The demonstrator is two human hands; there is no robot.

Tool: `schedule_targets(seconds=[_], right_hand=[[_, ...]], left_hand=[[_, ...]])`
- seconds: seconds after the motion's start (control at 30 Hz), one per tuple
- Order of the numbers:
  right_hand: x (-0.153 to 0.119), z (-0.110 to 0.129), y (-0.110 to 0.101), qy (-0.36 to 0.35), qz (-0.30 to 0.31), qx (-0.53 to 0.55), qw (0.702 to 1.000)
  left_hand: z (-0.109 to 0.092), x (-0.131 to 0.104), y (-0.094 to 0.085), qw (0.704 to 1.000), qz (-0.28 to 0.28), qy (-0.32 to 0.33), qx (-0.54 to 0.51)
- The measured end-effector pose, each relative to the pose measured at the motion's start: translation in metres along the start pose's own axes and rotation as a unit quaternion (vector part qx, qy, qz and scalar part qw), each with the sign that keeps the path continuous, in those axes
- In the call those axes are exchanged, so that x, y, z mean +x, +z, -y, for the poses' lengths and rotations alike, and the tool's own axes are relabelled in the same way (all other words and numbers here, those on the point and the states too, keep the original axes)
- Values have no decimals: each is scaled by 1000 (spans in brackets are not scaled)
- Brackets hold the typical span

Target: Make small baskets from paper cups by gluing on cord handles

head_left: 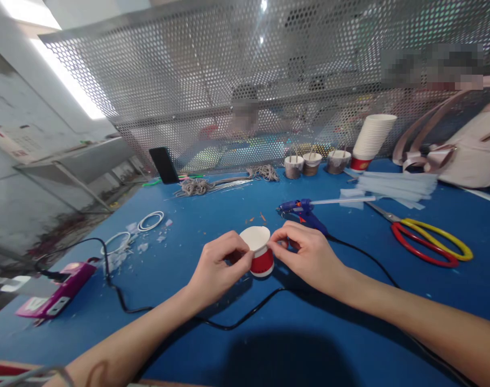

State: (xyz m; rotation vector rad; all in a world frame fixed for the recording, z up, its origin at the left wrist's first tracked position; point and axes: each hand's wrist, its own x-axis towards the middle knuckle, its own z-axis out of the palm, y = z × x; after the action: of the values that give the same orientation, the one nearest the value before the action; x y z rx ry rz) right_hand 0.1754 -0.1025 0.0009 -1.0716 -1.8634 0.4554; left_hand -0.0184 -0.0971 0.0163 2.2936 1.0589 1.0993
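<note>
In the head view, a short red-and-white paper cup (pixel 262 262) is between my hands above the blue table. Its top shows plain white; whether that is a flat cover or the inside, I cannot tell. My left hand (pixel 224 260) pinches the cup's left side near the rim with thumb and forefinger. On the opposite side, my right hand (pixel 299 247) pinches the rim, its other fingers curled. Just behind the right hand lies a blue hot glue gun (pixel 305 210) with a clear glue stick in its back.
Scissors (pixel 426 236) with red and yellow handles lie right, near glue sticks (pixel 398 185). Behind stand a cup stack (pixel 374 140) and small cups (pixel 311 163) before a perforated metal screen (pixel 188 97). Left are white rings (pixel 150 221), a purple power strip (pixel 61 290) and a black cable (pixel 118 290).
</note>
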Motion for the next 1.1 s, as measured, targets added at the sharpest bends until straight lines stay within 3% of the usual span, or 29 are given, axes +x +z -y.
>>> schedule_targets(seconds=[0.4, 0.77, 0.93, 1.1], right_hand=[[2, -3, -2, 3, 0, 6, 1000], [0, -5, -3, -34, 50, -3, 998], [-2, -9, 2, -61, 48, -36, 996], [-5, -10, 6, -64, 40, -45, 996]], left_hand=[[2, 2, -4, 998, 34, -38, -33], [7, 6, -7, 996, 48, -30, -73], [14, 7, -5, 999, 29, -15, -38], [4, 2, 2, 998, -19, 43, 50]])
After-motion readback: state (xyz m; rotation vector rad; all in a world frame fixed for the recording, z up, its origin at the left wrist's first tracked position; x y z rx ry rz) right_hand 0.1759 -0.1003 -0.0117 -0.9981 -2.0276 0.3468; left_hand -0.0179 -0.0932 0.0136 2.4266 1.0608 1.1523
